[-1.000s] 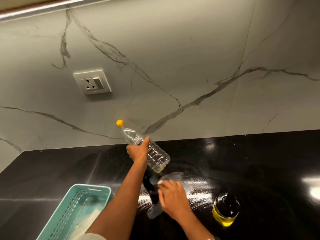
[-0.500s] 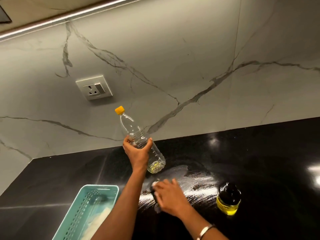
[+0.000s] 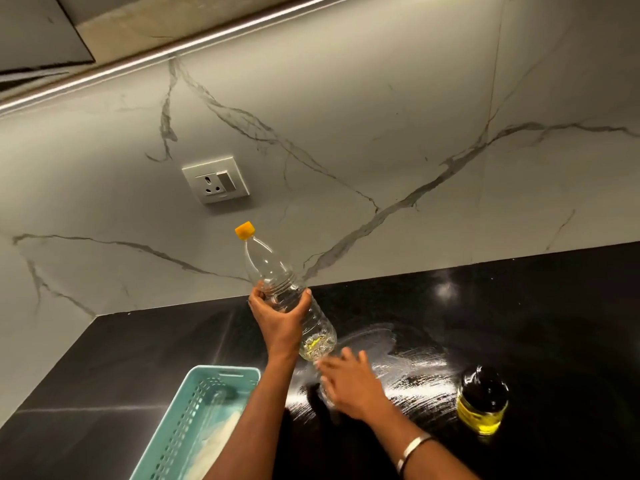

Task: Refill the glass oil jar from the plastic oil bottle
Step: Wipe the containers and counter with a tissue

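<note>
L hand (image 3: 281,320) gripped plastic oil bottle (image 3: 289,299) mid-body, long axis tilted, yellow cap (image 3: 245,230) up-left twd wall. R hand (image 3: 349,381) blurred, fingers spread flat on counter (image 3: 554,323), grasping nothing visible.

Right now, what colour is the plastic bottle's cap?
Orange-yellow cap, clearest in the head view.

A glossy black worktop (image 3: 519,323) spreads beneath the hands, meeting a grey-veined marble wall (image 3: 381,133) beyond them. A white socket plate (image 3: 216,180) sits on that wall (up and left). A light strip (image 3: 207,39) glows along the cabinet underside above.
</note>
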Demonstrator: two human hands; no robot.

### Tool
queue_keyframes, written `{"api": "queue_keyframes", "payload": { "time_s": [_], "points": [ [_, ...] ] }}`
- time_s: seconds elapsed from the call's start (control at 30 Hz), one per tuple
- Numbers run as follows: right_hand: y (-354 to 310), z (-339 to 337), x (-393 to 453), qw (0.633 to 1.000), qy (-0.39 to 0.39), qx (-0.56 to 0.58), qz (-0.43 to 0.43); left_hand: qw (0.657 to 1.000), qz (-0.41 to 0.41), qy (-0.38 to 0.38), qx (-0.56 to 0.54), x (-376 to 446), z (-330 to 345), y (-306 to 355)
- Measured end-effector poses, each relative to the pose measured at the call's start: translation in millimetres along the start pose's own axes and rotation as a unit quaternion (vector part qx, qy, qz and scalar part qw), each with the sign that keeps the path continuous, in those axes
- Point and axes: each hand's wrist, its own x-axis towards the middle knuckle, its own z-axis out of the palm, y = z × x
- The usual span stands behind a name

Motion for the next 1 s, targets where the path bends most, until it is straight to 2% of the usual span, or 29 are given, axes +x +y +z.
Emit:
{"api": "queue_keyframes", "payload": {
  "time_s": [0.07,0.13,0.2,0.27,0.4,0.47,0.5,0.57,0.67,0.73,0.8,0.9,1.0],
  "points": [
    [40.2,-5.9,-3.9,0.989,0.075,-0.027,0.122,1.0,0.001,-0.004,-0.001,-1.9,0.0,-0.1],
    [71.6,-15.7,-2.7,0.964,0.114,-0.045,0.238,1.0,0.005,-0.007,-0.001,-3.3,-2.3,-1.5],
    [74.0,-20.0,9.8,0.956,0.114,-0.019,0.269,1.0,0.003,-0.008,-0.012,-2.5,-7.5,-3.9],
    [47.6,-13.6,24.3,0.971,0.082,0.023,0.222,1.0,0.007,-0.004,-0.019,-0.4,-13.0,-2.2],
    [-41.9,16.4,15.1,0.999,-0.008,0.035,0.024,1.0,0.024,0.0,-0.009,2.3,-17.8,0.0],
    [-49.4,20.8,4.3,0.999,-0.014,0.004,-0.03,0.999,0.032,-0.004,-0.007,-0.2,-14.0,2.5],
    [-38.3,17.5,0.9,0.999,0.0,-0.014,-0.03,0.999,0.035,-0.01,-0.009,-2.5,-10.9,4.1],
    [-0.2,8.0,-3.8,0.997,0.046,-0.057,0.032,0.999,0.037,-0.026,-0.009,-6.6,-5.5,2.5],
    [68.4,-10.3,-11.6,0.965,0.123,-0.061,0.224,0.999,0.033,-0.032,0.002,-13.0,-0.5,-4.0],
    [81.0,-16.6,-15.7,0.953,0.121,-0.045,0.274,0.999,0.032,-0.033,0.004,-16.6,1.4,-7.2],
    [61.8,-12.5,-13.5,0.967,0.094,-0.005,0.236,0.999,0.036,-0.033,0.001,-18.3,2.1,-7.0],
    [1.3,0.9,-17.1,0.992,0.039,0.054,0.11,0.999,0.042,-0.033,0.003,-17.7,-0.3,-2.3],
    [-48.0,15.9,-30.3,0.999,-0.012,0.028,-0.032,0.998,0.044,-0.037,-0.004,-17.6,-0.8,4.5]
  ]
}}
